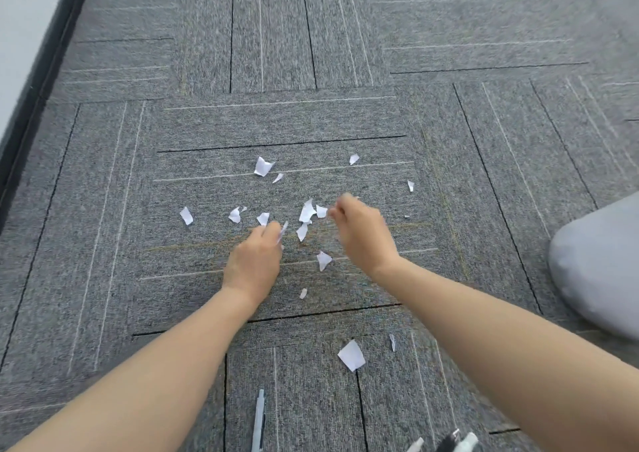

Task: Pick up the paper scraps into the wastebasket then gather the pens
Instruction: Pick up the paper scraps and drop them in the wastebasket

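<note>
Left hand (257,258): curled knuckles-up over the carpet (103,209), with a thin white scrap (283,231) being pinched at the fingertips, judged to be a piece collected for the wastebasket, which is not being shown in view.

Scraps, left group: one piece (186,215) lying apart at the far left, two more (234,215) (263,219) just beyond the left hand, and a larger curled one (263,167) further out.

Scraps, centre: a tall piece (307,210) being reached for, its long axis running away from the person; smaller ones (302,232) (324,260) lying between the two hands.

Right hand (361,232): blurred, fingers bent near a scrap (321,211); whether anything is being gripped cannot be told.

Scraps, near: a large flat piece (351,355) lying between the forearms, with a sliver (392,342) beside it.

Pens: one pale pen (258,420) lying at the bottom edge, long axis pointing away from the person, untouched; others (449,441) being cut off by the frame at the lower right, judged left for the later gathering step.

Grey cushion-like shape (601,268): far right, unidentified.
</note>
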Motion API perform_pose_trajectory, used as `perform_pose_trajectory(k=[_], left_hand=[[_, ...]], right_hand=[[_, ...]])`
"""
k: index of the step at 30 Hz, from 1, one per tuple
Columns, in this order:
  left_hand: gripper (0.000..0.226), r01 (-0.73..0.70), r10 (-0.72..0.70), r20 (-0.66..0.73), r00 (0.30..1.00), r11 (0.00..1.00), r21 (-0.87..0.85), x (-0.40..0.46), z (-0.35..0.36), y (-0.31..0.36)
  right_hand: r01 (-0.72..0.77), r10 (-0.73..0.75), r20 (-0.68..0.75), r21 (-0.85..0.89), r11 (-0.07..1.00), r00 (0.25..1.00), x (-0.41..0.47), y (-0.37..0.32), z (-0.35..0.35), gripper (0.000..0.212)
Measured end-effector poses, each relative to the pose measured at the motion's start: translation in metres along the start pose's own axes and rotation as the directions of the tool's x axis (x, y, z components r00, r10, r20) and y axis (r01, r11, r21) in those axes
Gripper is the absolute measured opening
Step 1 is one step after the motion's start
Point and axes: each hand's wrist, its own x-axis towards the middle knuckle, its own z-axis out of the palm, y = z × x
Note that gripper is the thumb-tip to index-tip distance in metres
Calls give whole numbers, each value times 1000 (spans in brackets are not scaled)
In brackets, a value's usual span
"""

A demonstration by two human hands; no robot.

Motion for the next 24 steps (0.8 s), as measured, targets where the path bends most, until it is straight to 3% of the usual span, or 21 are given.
perform_pose_trajectory(k=[2, 5, 10, 13, 16, 20, 22, 24], left_hand=[[6, -73, 61, -91, 994, 988, -138, 10, -9, 38], [22, -164, 82, -225, 971, 913, -374, 39, -33, 114], [32, -411, 204, -399, 894, 728, -549, 81, -88, 253], [25, -547, 342, -432, 834, 604, -579, 81, -119, 337], [21, -598, 517, -332, 789, 522, -608, 72, -129, 409], [17, -624, 702, -55, 710, 591, -511, 63, -114, 470], [17, -671, 753, 48, 656, 611, -421, 59, -107, 486], [16, -689, 749, 100, 655, 646, -329, 57, -103, 497]], right_hand=[[-34, 52, -143, 124, 992, 988, 5, -3, -30, 23], [-11, 77, -341, 192, 981, 937, 5, -14, -87, 20], [35, 55, -681, 118, 992, 730, -16, -20, -220, 20], [-90, 75, -770, 23, 996, 633, -49, -3, -299, 19], [-302, 226, -767, 44, 952, 601, -93, 34, -351, 22], [-546, 458, -714, 126, 828, 529, -150, 85, -371, 28], [-594, 539, -668, 177, 785, 513, -169, 99, -372, 30], [-600, 591, -631, 238, 764, 502, -183, 105, -374, 34]])
